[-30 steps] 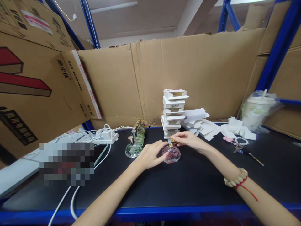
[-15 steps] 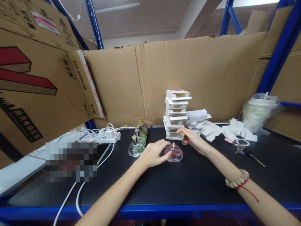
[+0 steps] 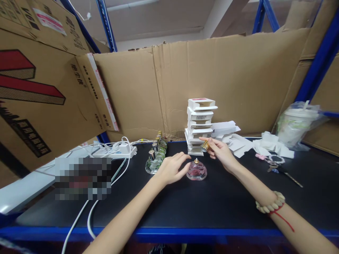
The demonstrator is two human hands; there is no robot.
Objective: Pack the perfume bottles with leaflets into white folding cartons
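Observation:
A pink glass bottle [image 3: 196,171] stands upright on the black table, its gold nozzle uncovered. Just to its left is my left hand [image 3: 173,168], fingers apart and curved, holding nothing. My right hand [image 3: 219,152] pinches a gold cap [image 3: 205,146] above and to the right of the bottle, apart from the nozzle. Left of my left hand, a row of green-tinted bottles [image 3: 153,165] with silver and gold caps runs toward the back. Behind the bottle, several white boxes [image 3: 200,115] are stacked, some with open ends.
White papers [image 3: 238,144] lie right of the boxes. Farther right are a bagged cup [image 3: 298,123], keys and a beaded bracelet [image 3: 277,159]. At the left are a power strip [image 3: 124,150], white cables and a blurred-out object [image 3: 83,178]. Cardboard walls [image 3: 227,81] stand behind.
The cap in my right hand has tilted, and its gold side now shows. My left fingers have come slightly away from the pink bottle. The view has shifted a little.

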